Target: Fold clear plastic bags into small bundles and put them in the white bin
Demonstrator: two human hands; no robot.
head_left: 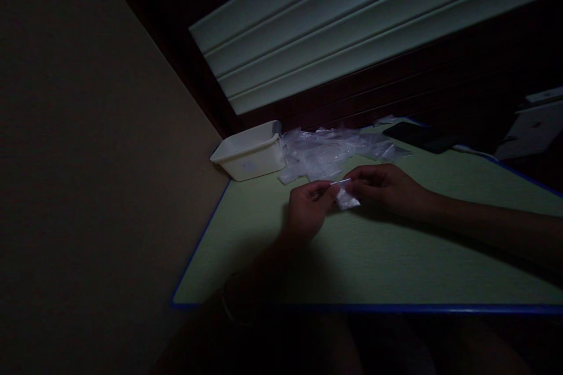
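Between my two hands is a small clear plastic bag (347,200), held by its top edge above the green tabletop (396,258). My left hand (307,209) pinches the bag's left upper corner between thumb and fingers. On the other side, my right hand (382,186) is closed on the right upper corner. Something whitish shows in the bag, but the dim light hides what it is. Just beyond my hands lies a loose pile of clear plastic bags (316,155), spread over the far part of the table.
A white plastic bin (255,161) stands at the far left corner, against the wall (109,158). A dark flat object (421,136) lies at the far right. Blue edging (352,308) runs along the table's near side. Pale box-like things (534,129) are beyond the right edge.
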